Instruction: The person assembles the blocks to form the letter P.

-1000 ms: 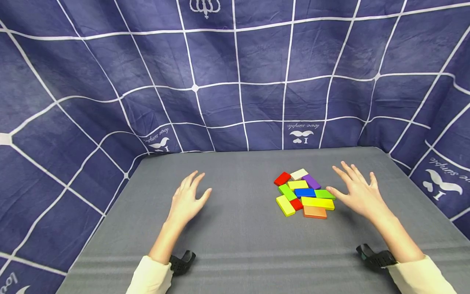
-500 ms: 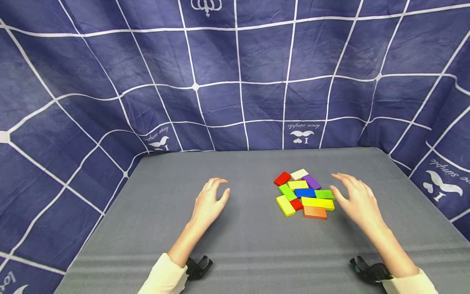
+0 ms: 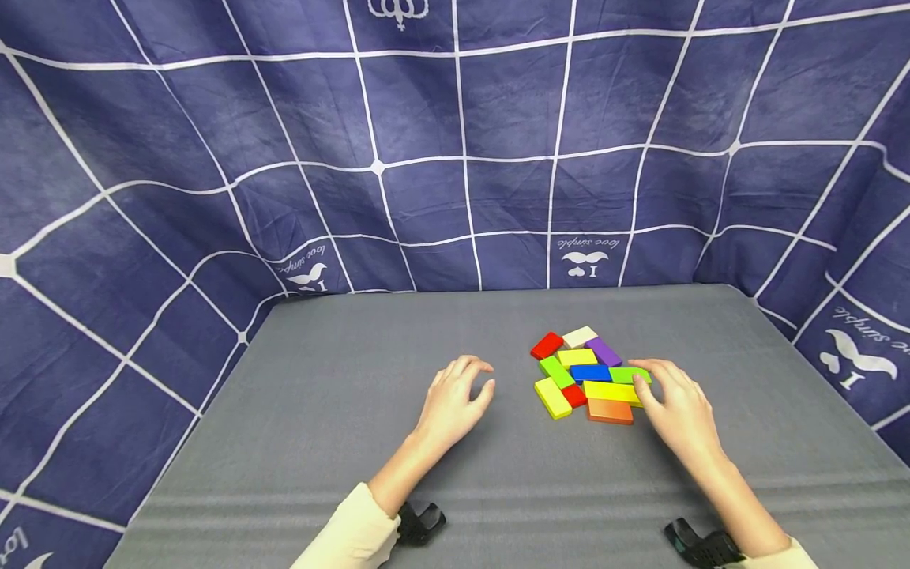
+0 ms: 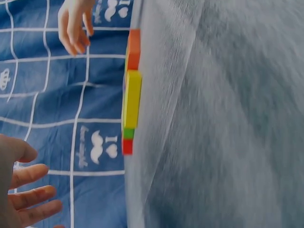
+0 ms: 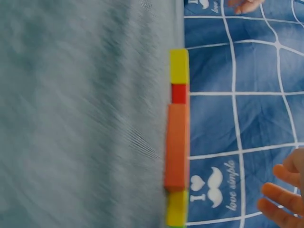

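Several flat coloured blocks lie packed together on the grey table, right of the middle in the head view. They include an orange block (image 3: 609, 411), a long yellow block (image 3: 607, 393), a blue block (image 3: 589, 374), a green block (image 3: 624, 375), a purple block (image 3: 603, 352) and a white block (image 3: 579, 337). My left hand (image 3: 451, 403), fingers loosely bent, hovers left of the group with nothing in it. At the group's right side, my right hand (image 3: 681, 411) is also unfilled; its thumb and fingertips overlap the ends of the long yellow and green blocks in this view.
Grey cloth covers the table (image 3: 320, 442), with creases along the near side. A blue curtain (image 3: 498, 197) with white grid lines rises behind the table and at both sides. A black wrist strap (image 3: 421, 524) sits on my left wrist, another wrist strap (image 3: 700, 545) on my right.
My left hand has moved right toward the blocks, and my right hand a little left and nearer to them. Both hands' fingers went from spread to loosely bent. The blocks have not moved.
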`<action>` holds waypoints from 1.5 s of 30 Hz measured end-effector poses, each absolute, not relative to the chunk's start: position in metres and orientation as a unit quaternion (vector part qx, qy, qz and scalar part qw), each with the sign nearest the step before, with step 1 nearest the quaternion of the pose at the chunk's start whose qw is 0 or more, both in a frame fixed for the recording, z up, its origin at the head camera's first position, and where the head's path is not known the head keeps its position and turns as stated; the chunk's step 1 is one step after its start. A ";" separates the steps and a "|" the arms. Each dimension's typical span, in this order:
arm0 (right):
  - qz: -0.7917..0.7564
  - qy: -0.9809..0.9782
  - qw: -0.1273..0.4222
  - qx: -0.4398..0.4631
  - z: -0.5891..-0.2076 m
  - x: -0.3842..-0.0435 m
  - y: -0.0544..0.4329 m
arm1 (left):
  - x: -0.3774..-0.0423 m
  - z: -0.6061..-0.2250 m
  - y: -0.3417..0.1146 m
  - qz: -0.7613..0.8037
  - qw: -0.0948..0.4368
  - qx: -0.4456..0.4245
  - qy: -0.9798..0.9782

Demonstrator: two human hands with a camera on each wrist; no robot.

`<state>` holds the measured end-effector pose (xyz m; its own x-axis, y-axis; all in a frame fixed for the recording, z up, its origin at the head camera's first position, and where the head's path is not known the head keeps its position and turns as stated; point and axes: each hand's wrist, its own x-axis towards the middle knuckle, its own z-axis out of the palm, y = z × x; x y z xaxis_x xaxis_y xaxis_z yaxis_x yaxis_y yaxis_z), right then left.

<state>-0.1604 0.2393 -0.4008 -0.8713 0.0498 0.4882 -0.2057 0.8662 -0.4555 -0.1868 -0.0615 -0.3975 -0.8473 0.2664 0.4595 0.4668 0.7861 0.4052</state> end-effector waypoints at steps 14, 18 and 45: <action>0.273 -0.932 0.235 0.032 -0.437 -0.173 0.251 | -0.186 -0.406 -0.010 -0.195 0.132 -0.277 -0.932; 0.276 -0.931 0.237 0.032 -0.442 -0.179 0.257 | -0.188 -0.407 0.004 -0.156 0.109 -0.307 -0.933; 0.283 -0.921 0.224 0.145 -0.461 -0.206 0.287 | -0.227 -0.417 0.078 -0.046 0.020 -0.442 -0.896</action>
